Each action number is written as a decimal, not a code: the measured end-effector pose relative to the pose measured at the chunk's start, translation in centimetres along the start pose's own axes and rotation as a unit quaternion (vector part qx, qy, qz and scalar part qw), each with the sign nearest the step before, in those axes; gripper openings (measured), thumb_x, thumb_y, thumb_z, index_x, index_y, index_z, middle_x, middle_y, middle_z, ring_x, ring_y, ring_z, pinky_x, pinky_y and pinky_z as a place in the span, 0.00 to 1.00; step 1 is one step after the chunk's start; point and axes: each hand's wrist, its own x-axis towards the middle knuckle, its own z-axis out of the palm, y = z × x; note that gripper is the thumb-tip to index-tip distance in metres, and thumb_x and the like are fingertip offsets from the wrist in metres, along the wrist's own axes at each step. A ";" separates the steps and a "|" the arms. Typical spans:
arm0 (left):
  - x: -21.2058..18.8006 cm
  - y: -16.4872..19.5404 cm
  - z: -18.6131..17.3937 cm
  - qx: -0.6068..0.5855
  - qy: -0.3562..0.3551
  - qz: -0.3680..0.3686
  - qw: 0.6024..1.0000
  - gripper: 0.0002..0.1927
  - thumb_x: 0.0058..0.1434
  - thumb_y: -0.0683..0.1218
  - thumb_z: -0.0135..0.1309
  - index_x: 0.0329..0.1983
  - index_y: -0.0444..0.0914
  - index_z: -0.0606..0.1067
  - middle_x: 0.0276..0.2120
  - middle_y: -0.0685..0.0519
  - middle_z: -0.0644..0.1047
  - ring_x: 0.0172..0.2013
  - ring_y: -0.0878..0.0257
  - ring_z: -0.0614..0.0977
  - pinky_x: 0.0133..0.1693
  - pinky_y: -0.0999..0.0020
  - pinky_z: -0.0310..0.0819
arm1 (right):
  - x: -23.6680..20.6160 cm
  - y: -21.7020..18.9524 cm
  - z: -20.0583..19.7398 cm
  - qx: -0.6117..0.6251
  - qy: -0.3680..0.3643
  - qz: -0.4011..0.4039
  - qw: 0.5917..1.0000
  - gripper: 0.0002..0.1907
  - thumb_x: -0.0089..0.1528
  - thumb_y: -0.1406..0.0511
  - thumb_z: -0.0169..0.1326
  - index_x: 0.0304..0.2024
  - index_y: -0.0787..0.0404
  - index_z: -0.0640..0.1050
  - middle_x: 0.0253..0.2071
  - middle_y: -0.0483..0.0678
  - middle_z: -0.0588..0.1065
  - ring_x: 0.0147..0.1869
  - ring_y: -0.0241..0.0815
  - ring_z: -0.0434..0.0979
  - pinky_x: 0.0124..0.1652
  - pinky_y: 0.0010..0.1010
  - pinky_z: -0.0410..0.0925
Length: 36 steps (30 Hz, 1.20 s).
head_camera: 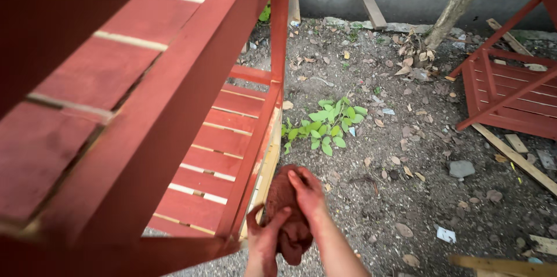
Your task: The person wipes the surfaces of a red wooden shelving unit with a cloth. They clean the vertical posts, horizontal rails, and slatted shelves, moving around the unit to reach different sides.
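Both stained hands, left hand [264,242] and right hand [307,196], close their fingers around a red-soaked rag [287,210] just beside the red slatted shelf [214,155]; squeezed too hard, it could drip onto the ground [406,196].

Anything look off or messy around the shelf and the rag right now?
Both hands, left hand and right hand, are smeared red like the rag they hold. A second red rack lies tipped on the dirt, with loose planks scattered nearby.

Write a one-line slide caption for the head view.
Two paint-stained hands, left and right, hold a red-soaked rag beside a red slatted wooden shelf standing on bare dirt.
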 end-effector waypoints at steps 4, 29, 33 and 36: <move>4.5 -1.2 -0.3 -0.148 -0.196 -0.029 0.969 0.25 0.66 0.59 0.61 0.52 0.34 0.73 0.30 0.46 0.78 0.22 0.53 0.76 0.19 0.61 0.67 | 5.6 1.1 3.6 -0.085 0.009 -0.118 0.989 0.15 0.63 0.57 0.57 0.49 0.57 0.80 0.45 0.44 0.81 0.48 0.38 0.78 0.50 0.30 0.70; 7.6 -2.4 1.6 -0.383 -0.141 -0.039 0.912 0.24 0.67 0.57 0.35 0.63 0.49 0.70 0.47 0.54 0.80 0.44 0.55 0.83 0.45 0.52 0.77 | 4.5 -1.6 7.6 -0.335 -0.036 -0.333 0.880 0.09 0.57 0.70 0.58 0.41 0.61 0.81 0.36 0.60 0.75 0.39 0.65 0.76 0.39 0.48 0.72; 6.0 -3.1 1.0 -0.426 -0.105 -0.042 0.898 0.24 0.67 0.56 0.36 0.64 0.50 0.69 0.48 0.54 0.80 0.45 0.55 0.83 0.46 0.54 0.77 | 0.1 -0.9 6.5 -0.421 -0.173 -0.184 0.871 0.03 0.62 0.68 0.55 0.37 0.61 0.79 0.37 0.54 0.76 0.41 0.55 0.78 0.43 0.44 0.72; 5.8 -2.3 1.0 -0.443 -0.111 -0.039 0.889 0.25 0.66 0.56 0.37 0.65 0.50 0.69 0.48 0.54 0.80 0.46 0.56 0.83 0.46 0.56 0.77 | -2.7 -0.7 5.4 -0.372 -0.242 -0.319 0.838 0.16 0.56 0.71 0.59 0.47 0.58 0.82 0.44 0.54 0.74 0.49 0.60 0.74 0.44 0.46 0.71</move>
